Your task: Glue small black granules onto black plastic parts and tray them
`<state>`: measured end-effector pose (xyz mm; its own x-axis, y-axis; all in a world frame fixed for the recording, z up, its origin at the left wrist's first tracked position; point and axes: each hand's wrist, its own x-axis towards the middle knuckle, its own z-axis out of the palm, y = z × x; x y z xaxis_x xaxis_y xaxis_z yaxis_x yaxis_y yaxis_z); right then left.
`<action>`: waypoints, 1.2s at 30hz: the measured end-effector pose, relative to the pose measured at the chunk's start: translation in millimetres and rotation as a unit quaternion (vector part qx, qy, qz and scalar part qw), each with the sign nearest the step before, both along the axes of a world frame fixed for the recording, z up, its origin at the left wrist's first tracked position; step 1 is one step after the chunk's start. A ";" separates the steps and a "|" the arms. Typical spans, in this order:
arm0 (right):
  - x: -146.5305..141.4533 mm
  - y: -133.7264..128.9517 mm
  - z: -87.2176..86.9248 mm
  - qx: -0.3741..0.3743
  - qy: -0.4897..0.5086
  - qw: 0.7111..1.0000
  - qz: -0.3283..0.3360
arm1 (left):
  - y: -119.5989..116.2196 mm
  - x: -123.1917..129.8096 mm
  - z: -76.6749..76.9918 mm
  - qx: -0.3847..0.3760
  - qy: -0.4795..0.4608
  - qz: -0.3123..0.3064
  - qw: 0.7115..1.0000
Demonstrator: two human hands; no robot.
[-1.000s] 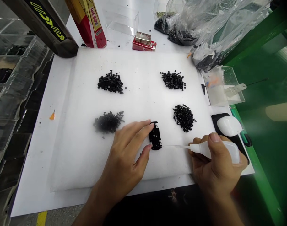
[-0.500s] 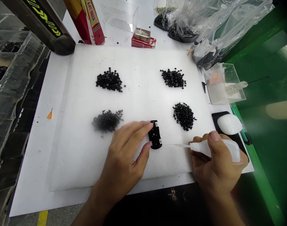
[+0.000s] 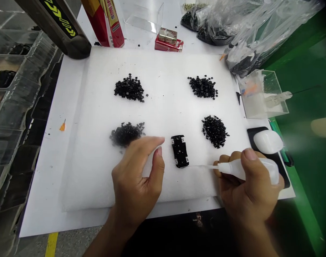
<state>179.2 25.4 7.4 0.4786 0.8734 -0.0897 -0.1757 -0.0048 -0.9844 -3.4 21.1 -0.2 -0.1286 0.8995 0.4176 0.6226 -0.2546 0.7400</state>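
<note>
The left hand point(image 3: 136, 175) had come away from the small black perforated plate point(image 3: 179, 151). A moment earlier its fingertips had pressed against the plate's left edge. Now the hand hung just beside that edge, apart from it, half open with the fingers loosely curled, and it had hold of nothing. The plate had stayed where it was, lying flat on the white foam pad point(image 3: 80, 178) and leaning slightly from upright in the view.

The right hand point(image 3: 245, 185) had not changed its grip. Thumb and fingers were closed around the white squeeze bottle point(image 3: 248, 169), whose thin nozzle point(image 3: 203, 166) pointed left at the plate's lower right corner. The tip ended just beside the corner, though I could not tell whether it touched.

Four heaps of small black pieces lay around the plate on the pad: two farther up point(image 3: 129, 88) point(image 3: 203, 87), one up and to the left point(image 3: 127, 134), and one up and to the right point(image 3: 215, 131). Beyond the pad, well above the plate, a metal tin point(image 3: 167, 35) sat on a red box point(image 3: 168, 45). A clear plastic case point(image 3: 261, 94) stood well to the plate's right.
</note>
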 end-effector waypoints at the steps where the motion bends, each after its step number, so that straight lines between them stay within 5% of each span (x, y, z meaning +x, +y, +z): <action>1: 0.3 -1.0 -1.3 -0.004 -0.017 1.000 0.004 | -0.2 0.1 0.2 0.000 -0.003 0.001 1.000; 11: 3.8 -2.9 -12.0 0.000 -0.089 0.996 -0.016 | -1.5 0.7 1.2 0.020 -0.008 0.012 1.000; 29: -0.4 0.0 -2.2 -0.036 -0.018 0.999 -0.032 | -8.6 1.2 3.8 0.007 -0.071 0.012 0.997; 33: 13.7 14.9 6.9 -0.010 0.080 0.997 -0.017 | -8.6 1.7 5.5 -0.002 -0.052 0.025 0.998; 36: 38.4 38.5 10.7 0.016 0.028 0.999 -0.015 | -7.6 1.0 4.4 0.002 -0.060 0.014 0.998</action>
